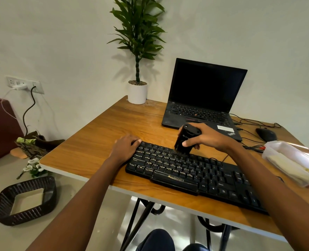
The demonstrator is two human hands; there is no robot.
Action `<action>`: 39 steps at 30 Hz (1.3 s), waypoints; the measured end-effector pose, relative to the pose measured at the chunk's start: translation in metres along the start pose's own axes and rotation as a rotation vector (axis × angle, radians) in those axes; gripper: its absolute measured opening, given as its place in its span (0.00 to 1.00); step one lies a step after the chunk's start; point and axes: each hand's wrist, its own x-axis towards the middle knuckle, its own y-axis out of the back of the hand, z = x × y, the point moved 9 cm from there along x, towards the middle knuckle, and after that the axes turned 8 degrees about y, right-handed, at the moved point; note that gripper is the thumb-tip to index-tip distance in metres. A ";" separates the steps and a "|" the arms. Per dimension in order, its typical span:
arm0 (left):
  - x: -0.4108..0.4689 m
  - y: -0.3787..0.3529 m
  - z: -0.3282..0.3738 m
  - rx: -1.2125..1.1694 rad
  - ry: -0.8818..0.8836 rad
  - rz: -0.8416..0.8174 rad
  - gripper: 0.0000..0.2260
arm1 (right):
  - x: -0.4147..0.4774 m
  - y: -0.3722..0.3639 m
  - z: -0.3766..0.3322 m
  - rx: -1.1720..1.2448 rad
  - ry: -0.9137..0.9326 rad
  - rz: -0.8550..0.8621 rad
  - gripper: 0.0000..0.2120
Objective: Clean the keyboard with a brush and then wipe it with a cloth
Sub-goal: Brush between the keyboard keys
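A black keyboard (195,176) lies slanted across the near part of the wooden table (99,138). My right hand (207,136) grips a black brush (184,140) held upright, its bristles down on the upper key rows left of the middle. My left hand (125,146) rests on the keyboard's far left corner, fingers bent over the edge. A folded pale cloth (284,164) lies inside a clear plastic box (293,160) at the right edge of the table.
An open black laptop (202,98) stands behind the keyboard, with a black mouse (266,134) and cables to its right. A potted plant (137,91) is at the far corner. A dark wicker basket (23,200) sits on the floor at left.
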 end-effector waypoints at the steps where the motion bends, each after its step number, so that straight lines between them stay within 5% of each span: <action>1: 0.000 0.001 0.000 0.004 0.000 0.004 0.16 | 0.001 -0.003 -0.002 -0.002 0.001 -0.027 0.24; 25: -0.003 0.005 0.003 -0.006 -0.011 0.032 0.16 | 0.025 -0.028 -0.014 -0.024 -0.047 -0.209 0.15; 28: -0.003 0.004 0.002 -0.011 -0.004 0.028 0.16 | 0.027 -0.020 -0.015 -0.051 -0.033 -0.122 0.08; 32: -0.002 0.003 -0.001 -0.004 0.004 0.020 0.16 | 0.020 -0.024 -0.009 -0.010 -0.082 -0.188 0.20; 36: 0.000 0.001 -0.002 -0.010 0.003 0.009 0.16 | 0.018 -0.011 -0.008 -0.128 -0.193 -0.226 0.16; 39: 0.000 0.002 -0.002 -0.005 -0.001 0.010 0.16 | 0.023 -0.024 -0.013 -0.050 -0.089 -0.195 0.19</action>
